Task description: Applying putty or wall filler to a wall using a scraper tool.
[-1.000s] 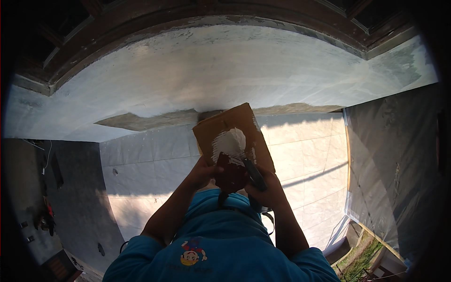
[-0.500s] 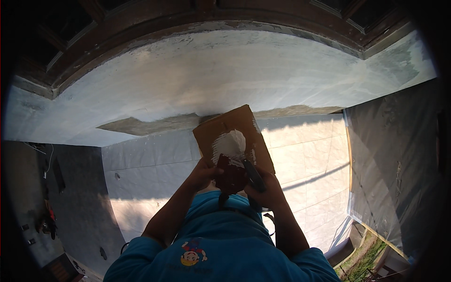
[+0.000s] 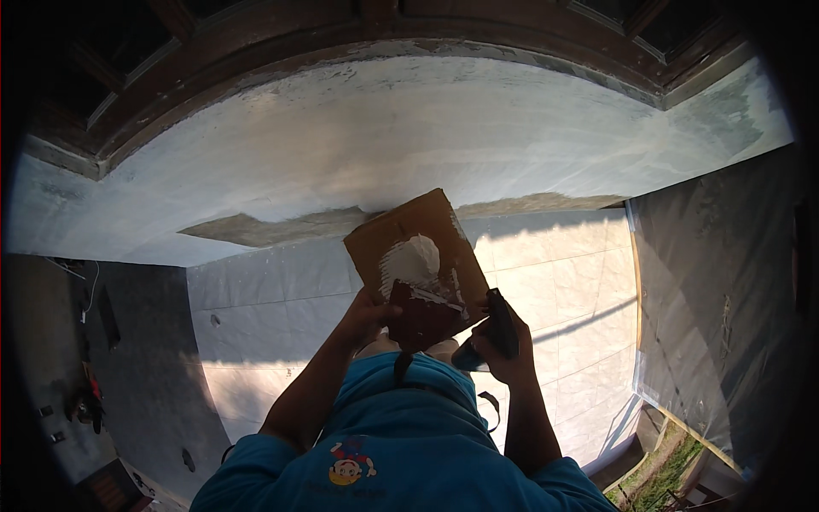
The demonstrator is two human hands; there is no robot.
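My left hand [image 3: 371, 316] is closed on the near left edge of a brown cardboard sheet [image 3: 367, 241], held tilted in front of my waist. A mound of white putty [image 3: 416, 258] is smeared over its middle. Below the putty lies a dark red flat piece [image 3: 422, 320] with white smears along its upper edge, my left thumb resting on it. At the sheet's right side, my right hand [image 3: 512, 354] grips a dark-handled putty knife [image 3: 503, 324], clear of the putty. Its wide end points down toward my waist and is partly in shadow.
Ahead is a whitish plastered wall [image 3: 409, 128] with a bare grey strip [image 3: 290, 229] along its bottom and brown wooden frames [image 3: 281, 43] above. Pale sheeting [image 3: 563, 290] covers the floor. A dark sheet [image 3: 708, 299] lies to the right, grass [image 3: 661, 478] at lower right.
My right hand has moved right with the putty knife, off the cardboard, and turned it more upright. The cardboard has shifted slightly left in my left hand.
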